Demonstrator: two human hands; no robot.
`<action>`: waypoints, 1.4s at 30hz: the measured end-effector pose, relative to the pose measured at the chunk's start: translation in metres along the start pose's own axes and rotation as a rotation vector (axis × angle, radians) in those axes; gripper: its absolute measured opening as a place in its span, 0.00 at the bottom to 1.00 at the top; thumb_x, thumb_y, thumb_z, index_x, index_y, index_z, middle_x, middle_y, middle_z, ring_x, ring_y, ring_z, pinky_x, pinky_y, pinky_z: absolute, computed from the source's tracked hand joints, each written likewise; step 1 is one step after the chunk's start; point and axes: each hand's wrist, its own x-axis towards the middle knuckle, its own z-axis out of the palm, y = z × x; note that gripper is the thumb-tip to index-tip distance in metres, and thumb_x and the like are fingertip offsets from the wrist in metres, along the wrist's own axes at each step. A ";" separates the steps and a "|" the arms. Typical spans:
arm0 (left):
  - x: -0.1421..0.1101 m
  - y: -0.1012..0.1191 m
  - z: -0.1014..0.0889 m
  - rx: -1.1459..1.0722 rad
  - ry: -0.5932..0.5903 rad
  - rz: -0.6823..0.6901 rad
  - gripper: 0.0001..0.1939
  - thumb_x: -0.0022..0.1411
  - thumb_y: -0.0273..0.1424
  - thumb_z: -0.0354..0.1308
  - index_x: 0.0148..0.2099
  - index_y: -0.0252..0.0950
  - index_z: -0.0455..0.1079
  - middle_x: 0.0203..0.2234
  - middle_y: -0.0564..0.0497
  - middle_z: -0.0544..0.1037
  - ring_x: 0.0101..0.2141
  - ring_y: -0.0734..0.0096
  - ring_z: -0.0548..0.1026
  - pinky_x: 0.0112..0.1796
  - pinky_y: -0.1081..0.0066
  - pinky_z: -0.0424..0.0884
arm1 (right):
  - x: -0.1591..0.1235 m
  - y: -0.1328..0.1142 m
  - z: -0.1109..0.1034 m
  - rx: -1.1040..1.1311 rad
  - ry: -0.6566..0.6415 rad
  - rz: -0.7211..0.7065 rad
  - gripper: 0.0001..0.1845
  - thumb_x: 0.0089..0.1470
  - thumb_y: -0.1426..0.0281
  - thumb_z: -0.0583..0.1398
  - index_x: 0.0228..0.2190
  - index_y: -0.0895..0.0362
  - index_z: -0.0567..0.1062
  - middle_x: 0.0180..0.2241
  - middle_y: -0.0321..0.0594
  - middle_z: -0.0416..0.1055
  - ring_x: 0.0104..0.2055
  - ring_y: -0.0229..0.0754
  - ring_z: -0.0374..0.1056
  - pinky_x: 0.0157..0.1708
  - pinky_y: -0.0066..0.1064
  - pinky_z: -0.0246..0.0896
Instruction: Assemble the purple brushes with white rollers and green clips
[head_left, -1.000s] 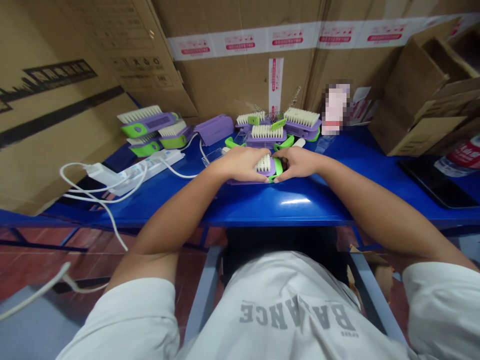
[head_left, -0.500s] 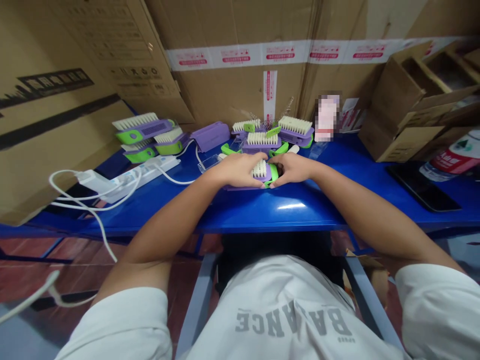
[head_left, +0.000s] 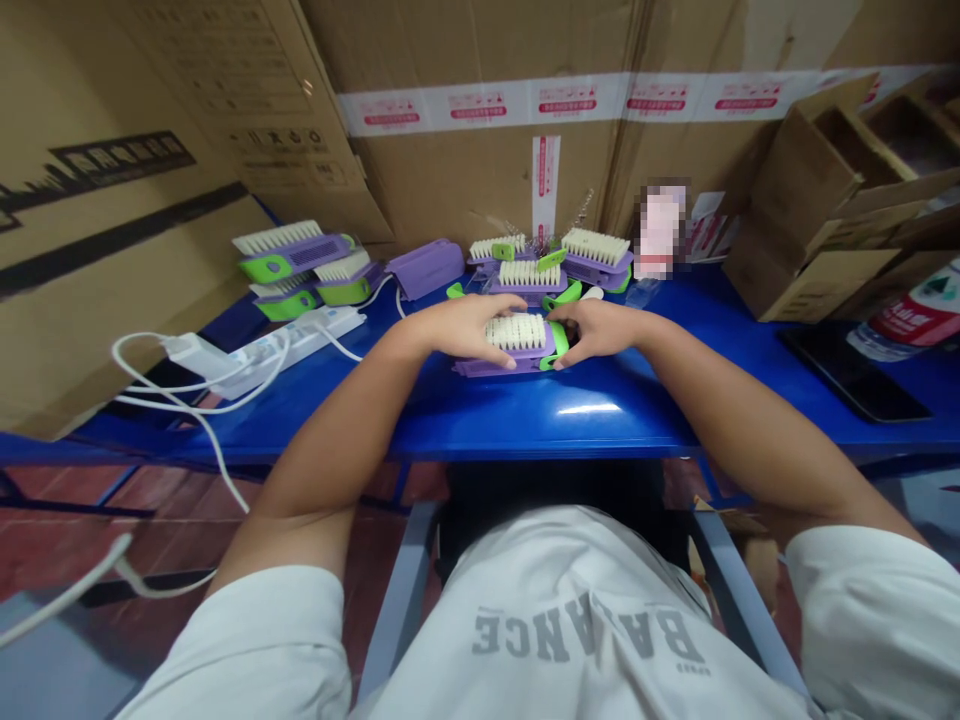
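Left hand (head_left: 466, 326) has slid left, partly hiding the purple brush (head_left: 517, 333).

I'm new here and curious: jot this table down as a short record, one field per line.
Left hand: spanning a purple-and-green brush, bristles up
Right hand: on the brush's green end
Behind the hands: three similar brushes
Left side: three more brushes, white power strip
Right side: black phone, red-labelled bottle, cardboard box
Surface: blue table
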 end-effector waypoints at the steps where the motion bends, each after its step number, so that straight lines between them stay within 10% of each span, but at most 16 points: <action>1: 0.001 -0.003 0.000 0.013 -0.020 -0.011 0.62 0.55 0.58 0.75 0.85 0.43 0.60 0.79 0.41 0.73 0.74 0.40 0.75 0.74 0.54 0.70 | -0.001 0.002 -0.002 0.002 -0.010 0.014 0.49 0.45 0.51 0.81 0.63 0.62 0.83 0.48 0.50 0.88 0.42 0.53 0.80 0.41 0.38 0.71; 15: 0.000 0.004 0.000 0.085 -0.067 -0.003 0.55 0.58 0.58 0.69 0.82 0.43 0.65 0.73 0.41 0.80 0.66 0.41 0.81 0.67 0.54 0.76 | -0.001 0.006 -0.002 0.039 -0.050 0.006 0.38 0.46 0.41 0.78 0.46 0.57 0.81 0.34 0.40 0.80 0.36 0.48 0.74 0.37 0.37 0.62; 42: 0.000 0.008 0.000 0.110 -0.044 0.009 0.49 0.59 0.56 0.68 0.78 0.45 0.70 0.68 0.45 0.84 0.62 0.44 0.83 0.61 0.60 0.76 | 0.002 0.011 0.003 -0.058 0.011 -0.076 0.40 0.51 0.44 0.77 0.54 0.60 0.85 0.38 0.45 0.84 0.36 0.49 0.74 0.37 0.37 0.64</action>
